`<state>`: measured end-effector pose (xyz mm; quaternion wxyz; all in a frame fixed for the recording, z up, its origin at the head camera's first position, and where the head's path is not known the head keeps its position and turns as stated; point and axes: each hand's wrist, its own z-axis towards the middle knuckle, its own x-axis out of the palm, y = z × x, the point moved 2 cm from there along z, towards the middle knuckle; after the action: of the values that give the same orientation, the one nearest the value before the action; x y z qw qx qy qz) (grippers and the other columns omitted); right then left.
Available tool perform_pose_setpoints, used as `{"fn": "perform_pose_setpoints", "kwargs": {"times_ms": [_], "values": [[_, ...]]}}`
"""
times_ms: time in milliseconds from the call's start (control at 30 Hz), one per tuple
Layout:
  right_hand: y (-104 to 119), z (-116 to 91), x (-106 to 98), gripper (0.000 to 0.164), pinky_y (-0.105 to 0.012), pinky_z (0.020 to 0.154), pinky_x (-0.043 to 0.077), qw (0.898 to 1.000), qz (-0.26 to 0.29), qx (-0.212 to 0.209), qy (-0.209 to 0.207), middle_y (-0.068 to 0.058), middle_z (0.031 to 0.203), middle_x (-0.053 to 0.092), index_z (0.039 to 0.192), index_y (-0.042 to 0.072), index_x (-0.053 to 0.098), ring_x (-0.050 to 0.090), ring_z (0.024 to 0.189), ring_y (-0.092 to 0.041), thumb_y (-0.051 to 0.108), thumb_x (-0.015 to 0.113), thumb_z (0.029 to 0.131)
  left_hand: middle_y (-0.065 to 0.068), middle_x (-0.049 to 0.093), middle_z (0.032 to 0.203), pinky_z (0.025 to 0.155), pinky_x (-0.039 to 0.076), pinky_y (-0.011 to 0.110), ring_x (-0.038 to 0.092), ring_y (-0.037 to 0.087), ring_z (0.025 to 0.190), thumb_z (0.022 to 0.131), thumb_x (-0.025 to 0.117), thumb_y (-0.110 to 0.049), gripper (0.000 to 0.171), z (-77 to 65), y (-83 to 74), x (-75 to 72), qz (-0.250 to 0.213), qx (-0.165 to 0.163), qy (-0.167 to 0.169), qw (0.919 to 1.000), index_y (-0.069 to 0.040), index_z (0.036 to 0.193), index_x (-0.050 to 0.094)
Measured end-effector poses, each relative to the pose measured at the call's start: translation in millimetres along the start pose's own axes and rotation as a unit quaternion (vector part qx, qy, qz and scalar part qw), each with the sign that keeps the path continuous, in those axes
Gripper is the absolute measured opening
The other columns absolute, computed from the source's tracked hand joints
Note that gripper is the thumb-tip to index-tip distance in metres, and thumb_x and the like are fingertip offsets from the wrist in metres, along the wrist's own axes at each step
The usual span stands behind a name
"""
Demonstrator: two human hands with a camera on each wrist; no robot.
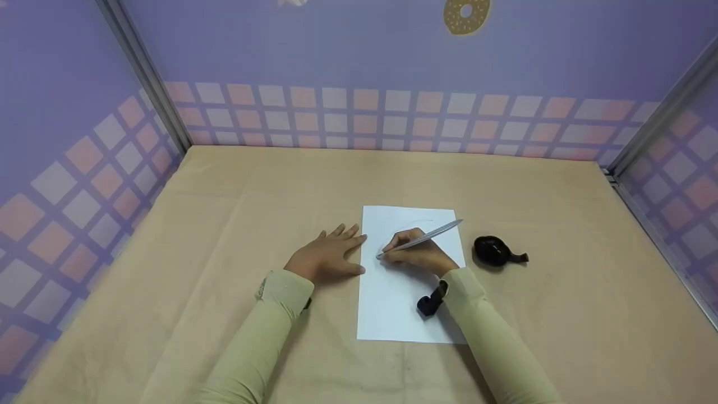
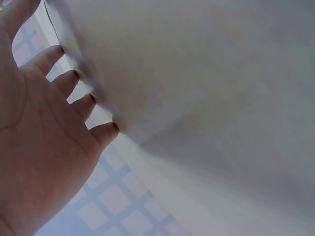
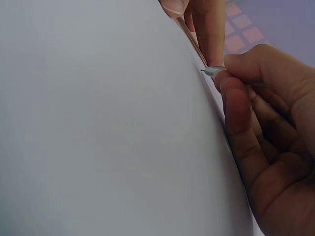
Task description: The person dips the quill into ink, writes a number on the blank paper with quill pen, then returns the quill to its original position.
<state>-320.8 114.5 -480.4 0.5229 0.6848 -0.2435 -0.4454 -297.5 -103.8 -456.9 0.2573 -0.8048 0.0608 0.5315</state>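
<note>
A person's right hand (image 1: 418, 252) pinches a slim, silver-grey pen (image 1: 435, 232); its tip, just past those fingertips, meets or nearly meets a white, rectangular paper sheet (image 1: 387, 308) beneath them. A faint, thin curved line (image 1: 418, 221) shows beyond the gripping fingers. The left hand (image 1: 325, 258) has its fingers spread apart, thumb and forefinger tips at the sheet's left edge. Right of the pinching fingers lies a glossy, black, rounded object with a stubby neck (image 1: 492, 251). Drawing smoothly likely calls for firm left fingertips against slipping, a light pinch and one steady sweep.
</note>
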Motion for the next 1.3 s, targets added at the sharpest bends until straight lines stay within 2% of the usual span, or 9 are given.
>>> {"fn": "perform_pose_setpoints", "kwargs": {"times_ms": [167, 400, 833, 1300], "values": [[-0.6, 0.0, 0.4, 0.016, -0.016, 0.055, 0.044, 1.0, -0.003, -0.009, 0.007, 0.009, 0.074, 0.069, 0.088, 0.001, 0.071, 0.056, 0.062, -0.003, 0.013, 0.076, 0.08, -0.004, 0.006, 0.163, 0.121, 0.003, 0.052, 0.0, 0.023, 0.151, 0.089, 0.055, -0.055, 0.078, 0.3, 0.3, 0.1, 0.003, -0.001, 0.002, 1.0, -0.028, 0.154, 0.021], [-0.7, -0.6, 1.5, 0.019, -0.015, 0.056, 0.045, 1.0, -0.002, -0.017, 0.016, 0.01, 0.072, 0.068, 0.091, -0.004, 0.07, 0.057, 0.062, -0.003, 0.011, 0.076, 0.081, -0.004, 0.007, 0.163, 0.121, 0.003, 0.053, 0.001, 0.023, 0.151, 0.089, 0.055, -0.056, 0.078, 0.0, 0.5, 0.2, -0.001, 0.002, -0.002, 1.0, -0.028, 0.154, 0.022], [-1.4, -3.4, 3.5, 0.02, -0.015, 0.062, 0.046, 0.999, 0.018, -0.014, 0.038, 0.01, 0.073, 0.069, 0.09, -0.003, 0.071, 0.057, 0.065, -0.003, 0.012, 0.077, 0.079, -0.004, 0.007, 0.163, 0.121, 0.003, 0.052, 0.001, 0.023, 0.151, 0.09, 0.055, -0.055, 0.077, -1.5, -0.9, -0.2, -0.001, -0.001, -0.003, 1.0, -0.029, 0.154, 0.023], [-0.6, -2.8, 5.5, 0.018, -0.017, 0.065, 0.043, 0.998, 0.008, -0.024, 0.061, 0.01, 0.075, 0.071, 0.089, -0.002, 0.072, 0.055, 0.071, -0.005, 0.01, 0.078, 0.078, -0.004, 0.007, 0.163, 0.121, 0.003, 0.053, 0.001, 0.024, 0.151, 0.09, 0.055, -0.056, 0.077, 0.6, 0.8, 0.7, 0.006, 0.002, -0.004, 1.0, -0.029, 0.154, 0.022]]}}
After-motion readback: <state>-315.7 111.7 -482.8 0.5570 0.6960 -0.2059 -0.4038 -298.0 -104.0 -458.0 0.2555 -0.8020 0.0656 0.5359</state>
